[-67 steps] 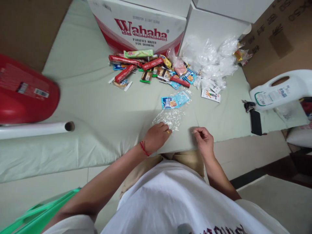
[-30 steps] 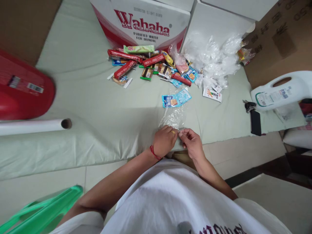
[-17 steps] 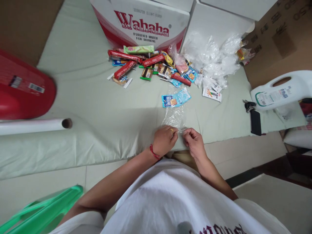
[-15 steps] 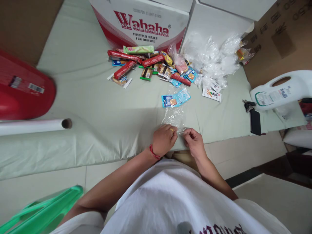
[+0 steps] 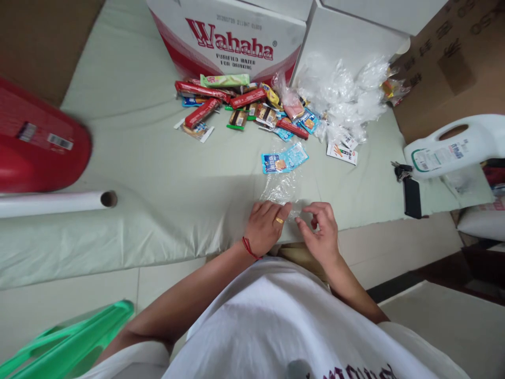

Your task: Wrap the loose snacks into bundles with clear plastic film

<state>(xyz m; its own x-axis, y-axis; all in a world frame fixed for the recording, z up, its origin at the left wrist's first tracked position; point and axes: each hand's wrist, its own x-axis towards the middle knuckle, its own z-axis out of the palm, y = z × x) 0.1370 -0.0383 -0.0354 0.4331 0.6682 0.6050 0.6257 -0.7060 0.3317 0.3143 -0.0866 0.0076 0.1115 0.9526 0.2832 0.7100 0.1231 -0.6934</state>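
Note:
A clear plastic bag (image 5: 279, 187) lies on the pale green cloth in front of me. Across its far end are blue snack packets (image 5: 284, 159); whether they are inside the bag or on top is hard to tell. My left hand (image 5: 267, 223), palm down with a ring and a red string bracelet, holds the bag's near end, its fingertips partly hidden. Just right of the bag's near corner, my right hand (image 5: 320, 229) is open, thumb and forefinger apart, with nothing visible between them.
Behind the bag lie a pile of wrapped snacks (image 5: 244, 105) and a heap of clear bags (image 5: 343, 95), against a Wahaha carton (image 5: 236, 39). To the right are a white jug (image 5: 453, 147), keys (image 5: 401, 171) and a black phone (image 5: 412, 197). A white roll (image 5: 55, 203) and red container (image 5: 39, 142) stand left.
My right hand has opened from a pinch at the bag's near edge and drawn slightly right. My left hand has turned flatter, its fingers more stretched. The packets have stayed in place.

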